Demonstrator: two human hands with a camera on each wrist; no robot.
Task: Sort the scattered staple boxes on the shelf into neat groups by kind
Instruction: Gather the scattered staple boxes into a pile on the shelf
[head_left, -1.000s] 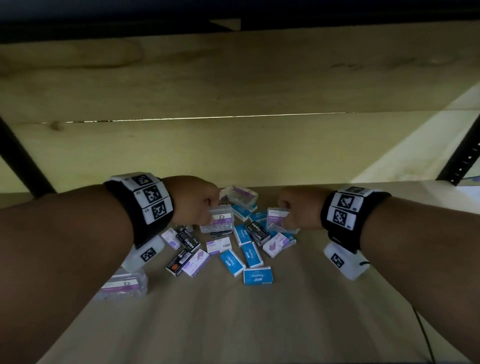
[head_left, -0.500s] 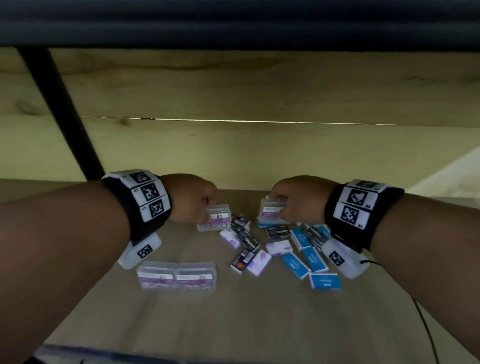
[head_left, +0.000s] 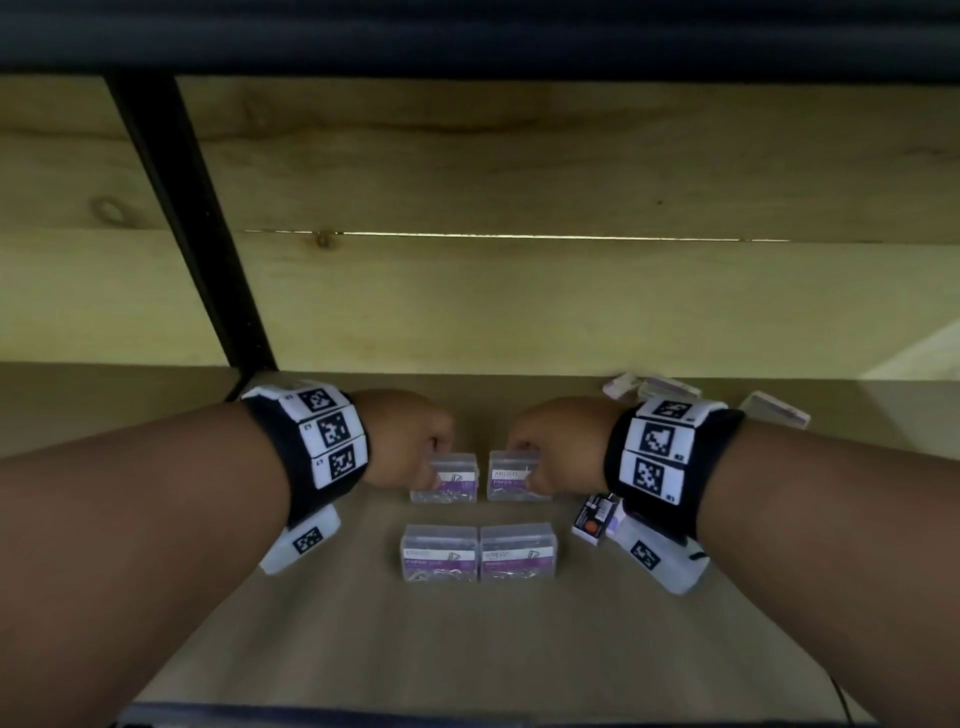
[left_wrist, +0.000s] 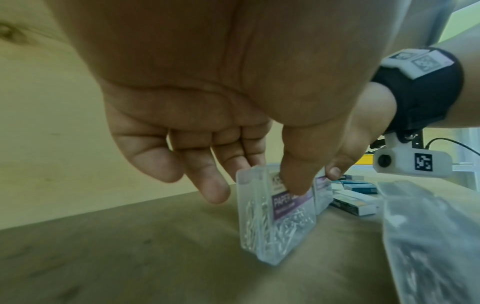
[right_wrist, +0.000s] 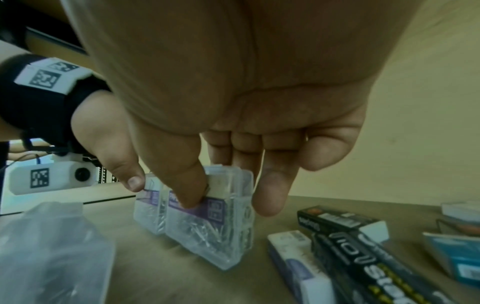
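Head view: the left hand (head_left: 410, 441) pinches a clear box with a purple label (head_left: 445, 478), and the right hand (head_left: 558, 447) pinches its twin (head_left: 514, 475). The two boxes stand side by side on the wooden shelf (head_left: 467, 639) with a narrow gap between them. Just in front lies a finished pair of the same clear boxes (head_left: 480, 552), touching each other. A dark box (head_left: 596, 517) shows beside the right wrist, and pale boxes (head_left: 649, 387) lie near the back wall.

Left wrist view: the thumb (left_wrist: 296, 176) presses the label face and fingers curl behind the top, so the box is held upright on its lower edge. Whether that edge touches the shelf is hard to judge here; it looks very close.

Right wrist view: the same pinch, thumb in front and fingers behind, on the second clear box (right_wrist: 215, 222). A white box (right_wrist: 298, 259) and black boxes (right_wrist: 363, 261) lie close on the right, with blue boxes (right_wrist: 457, 255) further out.

Risk: the boxes are slick and top-heavy in a fingertip pinch — one released while tilted could topple onto the front pair.

Risk: uneven closing of the gap could leave the row crooked — or the right wrist could nudge the dark box.
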